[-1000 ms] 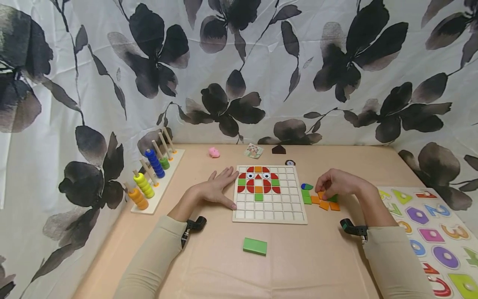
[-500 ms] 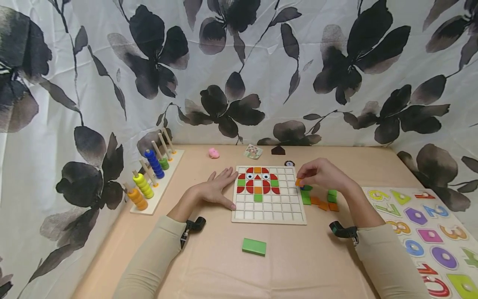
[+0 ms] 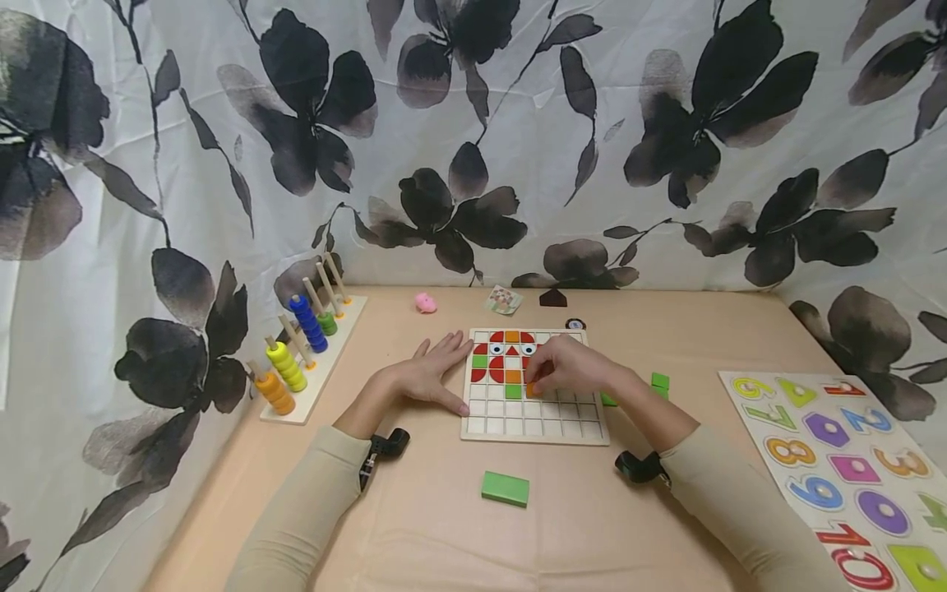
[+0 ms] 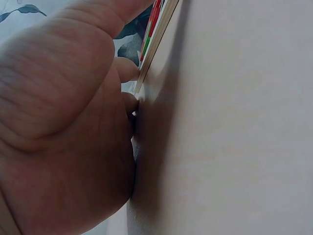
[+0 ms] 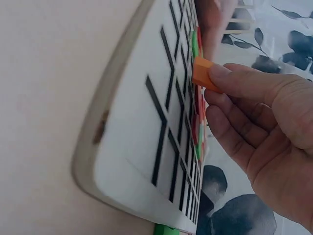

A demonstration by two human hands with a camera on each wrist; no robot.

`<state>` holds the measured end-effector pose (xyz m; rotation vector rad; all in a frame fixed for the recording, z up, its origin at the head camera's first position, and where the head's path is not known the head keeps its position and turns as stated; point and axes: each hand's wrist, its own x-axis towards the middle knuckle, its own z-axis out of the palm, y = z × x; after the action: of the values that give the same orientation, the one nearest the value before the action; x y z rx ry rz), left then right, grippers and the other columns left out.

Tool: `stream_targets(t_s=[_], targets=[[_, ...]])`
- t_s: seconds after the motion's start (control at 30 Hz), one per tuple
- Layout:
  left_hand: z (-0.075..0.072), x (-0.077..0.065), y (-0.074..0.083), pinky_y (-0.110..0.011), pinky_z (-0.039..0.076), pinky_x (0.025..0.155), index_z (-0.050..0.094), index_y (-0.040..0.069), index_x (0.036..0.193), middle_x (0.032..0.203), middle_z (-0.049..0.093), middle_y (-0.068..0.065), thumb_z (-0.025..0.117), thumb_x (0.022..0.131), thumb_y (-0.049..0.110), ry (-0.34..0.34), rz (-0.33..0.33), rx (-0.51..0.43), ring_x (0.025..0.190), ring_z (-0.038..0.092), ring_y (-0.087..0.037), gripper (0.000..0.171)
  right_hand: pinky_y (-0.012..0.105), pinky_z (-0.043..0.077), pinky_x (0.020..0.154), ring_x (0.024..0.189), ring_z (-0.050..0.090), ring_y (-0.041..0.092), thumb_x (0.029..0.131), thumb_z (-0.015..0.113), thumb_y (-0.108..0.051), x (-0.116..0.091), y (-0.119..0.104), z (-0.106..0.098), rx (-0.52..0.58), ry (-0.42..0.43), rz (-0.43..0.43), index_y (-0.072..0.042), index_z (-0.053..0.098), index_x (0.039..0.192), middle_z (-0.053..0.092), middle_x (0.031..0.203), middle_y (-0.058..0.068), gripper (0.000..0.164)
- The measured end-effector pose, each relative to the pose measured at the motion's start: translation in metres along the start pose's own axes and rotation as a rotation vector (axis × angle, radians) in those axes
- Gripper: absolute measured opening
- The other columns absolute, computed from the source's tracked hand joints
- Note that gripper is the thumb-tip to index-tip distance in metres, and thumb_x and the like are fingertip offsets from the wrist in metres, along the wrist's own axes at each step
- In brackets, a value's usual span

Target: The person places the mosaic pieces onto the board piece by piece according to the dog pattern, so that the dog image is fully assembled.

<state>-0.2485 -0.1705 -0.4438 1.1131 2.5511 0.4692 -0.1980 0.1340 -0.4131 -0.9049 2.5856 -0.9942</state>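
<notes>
Pinches orange block [image 5: 201,72] in right hand [image 3: 566,367], exposed in right wrist view, mostly covered in head view; rests spread left hand [image 3: 431,375] against board [image 3: 533,427].

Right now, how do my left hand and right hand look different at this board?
Your left hand is at the board's left edge, while your right hand is over its squares. The left hand's fingers are spread; the right hand pinches an orange tile. Both hands come out of beige sleeves.
</notes>
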Motion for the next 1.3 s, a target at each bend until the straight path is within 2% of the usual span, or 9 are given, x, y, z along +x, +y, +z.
stream_targets(t_s=[0.27, 0.53, 0.77, 0.97, 1.13, 1.3], targets=[[0.001, 0.001, -0.002, -0.057, -0.006, 0.114, 0.009, 0.015, 0.156, 0.161, -0.003, -0.012, 0.070, 0.063, 0.075, -0.007, -0.011, -0.003, 0.148, -0.006, -0.027, 0.126, 0.025, 0.053, 0.067, 0.074, 0.060, 0.011, 0.078, 0.079, -0.007, 0.001, -0.004, 0.008, -0.050, 0.007, -0.016, -0.014, 0.076, 0.087, 0.070, 0.085, -0.005, 0.012], [0.001, 0.001, 0.000, -0.058, -0.006, 0.113, 0.009, 0.015, 0.156, 0.161, -0.003, -0.013, 0.071, 0.063, 0.074, -0.011, -0.012, -0.003, 0.148, -0.006, -0.028, 0.126, 0.025, 0.048, 0.071, 0.079, 0.056, 0.008, 0.082, 0.077, -0.014, 0.000, -0.004, 0.011, -0.230, 0.013, -0.036, -0.018, 0.077, 0.093, 0.068, 0.089, -0.011, 0.012], [0.001, 0.001, -0.001, -0.057, -0.006, 0.114, 0.009, 0.015, 0.156, 0.161, -0.003, -0.012, 0.070, 0.063, 0.075, -0.010, -0.012, -0.008, 0.148, -0.006, -0.028, 0.126, 0.024, 0.051, 0.071, 0.080, 0.058, 0.006, 0.082, 0.076, -0.010, 0.000, -0.002, 0.010, -0.252, -0.022, -0.095, -0.015, 0.078, 0.097, 0.070, 0.089, -0.008, 0.015], [0.001, 0.001, -0.001, -0.057, -0.007, 0.114, 0.008, 0.016, 0.156, 0.161, -0.004, -0.012, 0.070, 0.064, 0.075, -0.014, -0.014, -0.009, 0.148, -0.007, -0.028, 0.126, 0.024, 0.051, 0.074, 0.080, 0.059, 0.004, 0.081, 0.077, -0.012, -0.002, -0.002, 0.010, -0.310, -0.007, -0.135, -0.016, 0.079, 0.096, 0.070, 0.087, -0.010, 0.015], [0.002, 0.002, -0.002, -0.057, -0.007, 0.113, 0.008, 0.015, 0.156, 0.161, -0.004, -0.012, 0.070, 0.064, 0.075, -0.012, -0.013, -0.006, 0.147, -0.007, -0.027, 0.126, 0.029, 0.053, 0.078, 0.086, 0.062, 0.006, 0.082, 0.077, -0.011, -0.019, -0.003, -0.004, -0.269, 0.039, -0.120, -0.016, 0.078, 0.099, 0.073, 0.095, -0.007, 0.018], [0.001, 0.001, -0.001, -0.056, -0.006, 0.114, 0.008, 0.016, 0.156, 0.161, -0.004, -0.011, 0.069, 0.064, 0.076, -0.017, -0.017, 0.002, 0.148, -0.007, -0.027, 0.126, 0.031, 0.052, 0.073, 0.084, 0.059, 0.012, 0.084, 0.075, -0.014, -0.056, 0.007, -0.038, -0.160, 0.076, 0.012, -0.018, 0.075, 0.105, 0.070, 0.102, -0.003, 0.022]])
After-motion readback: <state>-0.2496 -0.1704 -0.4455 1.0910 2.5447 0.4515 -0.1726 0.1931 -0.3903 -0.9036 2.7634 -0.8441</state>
